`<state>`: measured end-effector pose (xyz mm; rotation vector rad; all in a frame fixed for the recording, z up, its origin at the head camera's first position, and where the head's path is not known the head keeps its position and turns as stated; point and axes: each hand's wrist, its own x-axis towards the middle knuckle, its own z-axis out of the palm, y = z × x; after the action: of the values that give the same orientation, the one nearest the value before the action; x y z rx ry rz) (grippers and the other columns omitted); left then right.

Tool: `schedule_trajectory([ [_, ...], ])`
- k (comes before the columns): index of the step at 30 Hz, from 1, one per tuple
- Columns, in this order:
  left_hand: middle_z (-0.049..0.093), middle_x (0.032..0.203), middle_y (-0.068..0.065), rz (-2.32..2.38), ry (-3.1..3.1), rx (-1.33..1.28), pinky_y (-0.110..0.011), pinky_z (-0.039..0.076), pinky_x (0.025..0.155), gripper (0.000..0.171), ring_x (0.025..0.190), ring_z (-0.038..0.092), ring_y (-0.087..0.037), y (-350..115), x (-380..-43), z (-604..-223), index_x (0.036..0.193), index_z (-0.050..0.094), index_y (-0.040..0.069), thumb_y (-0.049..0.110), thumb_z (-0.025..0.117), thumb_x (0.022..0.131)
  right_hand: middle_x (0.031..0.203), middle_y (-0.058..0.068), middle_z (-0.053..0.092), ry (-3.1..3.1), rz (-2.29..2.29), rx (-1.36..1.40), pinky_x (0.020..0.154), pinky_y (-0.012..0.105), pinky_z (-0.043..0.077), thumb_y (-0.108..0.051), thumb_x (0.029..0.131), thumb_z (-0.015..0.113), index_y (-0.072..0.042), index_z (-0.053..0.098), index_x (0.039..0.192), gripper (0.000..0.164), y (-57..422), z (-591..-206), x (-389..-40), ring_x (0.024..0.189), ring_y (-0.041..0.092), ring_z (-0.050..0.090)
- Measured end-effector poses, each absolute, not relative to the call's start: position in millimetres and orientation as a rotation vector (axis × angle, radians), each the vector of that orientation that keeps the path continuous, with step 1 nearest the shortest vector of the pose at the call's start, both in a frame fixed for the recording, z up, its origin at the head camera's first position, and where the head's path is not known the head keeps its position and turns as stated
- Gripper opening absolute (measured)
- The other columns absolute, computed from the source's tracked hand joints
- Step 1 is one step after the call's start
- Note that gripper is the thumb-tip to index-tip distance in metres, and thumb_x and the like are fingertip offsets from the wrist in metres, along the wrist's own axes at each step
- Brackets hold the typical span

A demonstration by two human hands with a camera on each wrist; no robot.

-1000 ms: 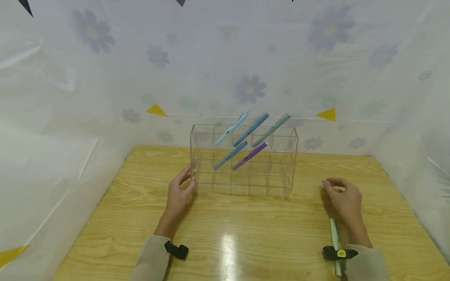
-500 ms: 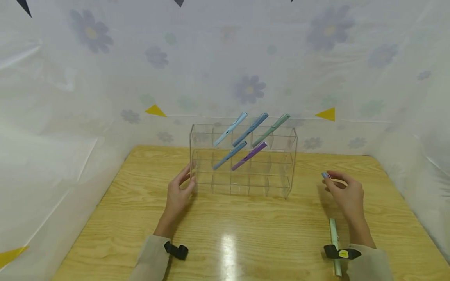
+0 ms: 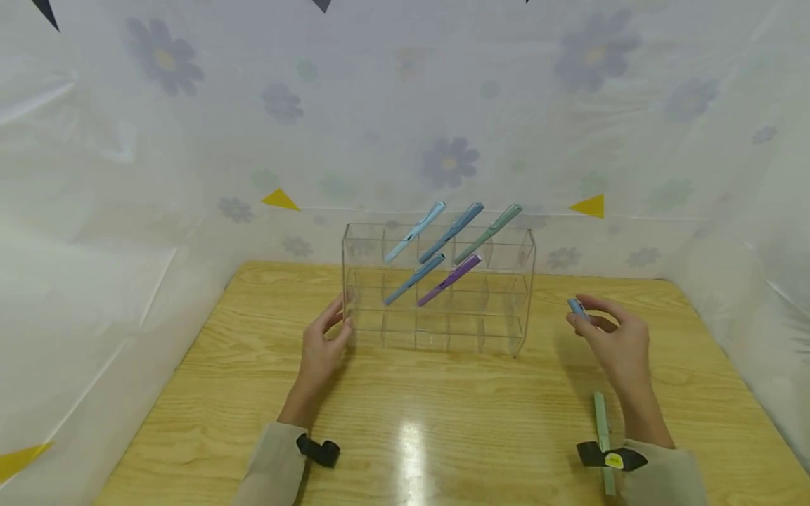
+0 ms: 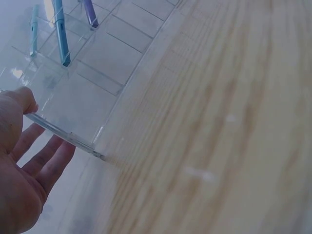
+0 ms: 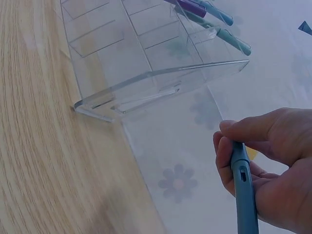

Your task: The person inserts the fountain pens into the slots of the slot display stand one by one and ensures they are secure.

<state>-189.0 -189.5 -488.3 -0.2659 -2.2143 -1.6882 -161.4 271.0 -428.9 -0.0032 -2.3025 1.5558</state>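
A clear acrylic pen rack with stepped compartments stands on the wooden table. My left hand holds its left side panel, the thumb on one side and the fingers on the other. My right hand, off to the rack's right, pinches a blue pen between thumb and fingers; in the head view most of that pen is hidden. Tilted in the rack's top row are a light blue pen, a blue pen and a green pen. Below them lean another blue pen and a purple pen.
A light green pen lies on the table beside my right forearm, partly covered by the black wrist strap. Behind the table hangs a pale flowered sheet, which also rises along both sides.
My right hand has risen from near the tabletop, turning the blue pen so more of its end shows, and has shifted slightly left. My left hand and the rack stay put.
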Motion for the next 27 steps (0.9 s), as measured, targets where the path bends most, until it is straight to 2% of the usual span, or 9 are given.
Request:
schedule_trajectory([
  [3,0.057,0.148,-0.010,-1.665,-2.221,-0.258,-0.024,0.059,0.072,0.049,0.120,0.063,-0.036,-192,-193,-495,0.148,0.058,0.012,0.001,0.062,0.101,0.117,0.000,0.064,-2.270,1.581,0.025,0.071,0.020,0.059,-0.003,0.093,0.075,0.009,0.065,0.129,0.039,264,-425,-161,0.086,0.002,0.072],
  [6,0.056,0.147,-0.014,-1.652,-2.227,-0.261,-0.027,0.059,0.074,0.049,0.120,0.063,-0.039,-189,-187,-486,0.147,0.057,0.008,-0.001,0.061,0.100,0.112,0.003,0.066,-2.225,1.609,0.049,0.072,0.021,0.059,-0.001,0.093,0.074,0.010,0.066,0.127,0.037,258,-421,-161,0.086,0.003,0.072],
  [11,0.056,0.145,-0.021,-1.652,-2.226,-0.294,-0.026,0.059,0.075,0.047,0.118,0.063,-0.045,-183,-174,-463,0.146,0.056,-0.001,-0.007,0.060,0.099,0.108,-0.001,0.071,-2.204,1.545,0.082,0.072,0.023,0.060,-0.003,0.096,0.070,0.009,0.068,0.125,0.031,249,-415,-161,0.087,0.004,0.071],
  [17,0.057,0.143,-0.023,-1.645,-2.206,-0.297,-0.024,0.058,0.074,0.047,0.116,0.063,-0.046,-181,-174,-461,0.144,0.056,-0.003,-0.009,0.060,0.097,0.108,0.009,0.076,-2.149,1.589,0.163,0.071,0.026,0.061,-0.001,0.099,0.064,0.008,0.066,0.128,0.030,238,-410,-162,0.089,0.012,0.073],
  [21,0.057,0.142,-0.024,-1.651,-2.199,-0.297,-0.023,0.058,0.073,0.047,0.116,0.063,-0.049,-180,-175,-461,0.143,0.056,-0.005,-0.010,0.060,0.097,0.109,0.013,0.074,-2.137,1.586,0.202,0.070,0.027,0.061,0.004,0.096,0.067,0.006,0.065,0.130,0.035,232,-407,-164,0.088,0.012,0.074],
  [27,0.057,0.144,-0.021,-1.672,-2.214,-0.287,-0.023,0.058,0.074,0.047,0.118,0.062,-0.048,-182,-174,-460,0.144,0.056,-0.004,-0.009,0.060,0.098,0.111,0.011,0.064,-2.134,1.620,0.209,0.071,0.027,0.061,0.004,0.093,0.071,0.002,0.064,0.134,0.042,223,-400,-166,0.085,0.012,0.075],
])
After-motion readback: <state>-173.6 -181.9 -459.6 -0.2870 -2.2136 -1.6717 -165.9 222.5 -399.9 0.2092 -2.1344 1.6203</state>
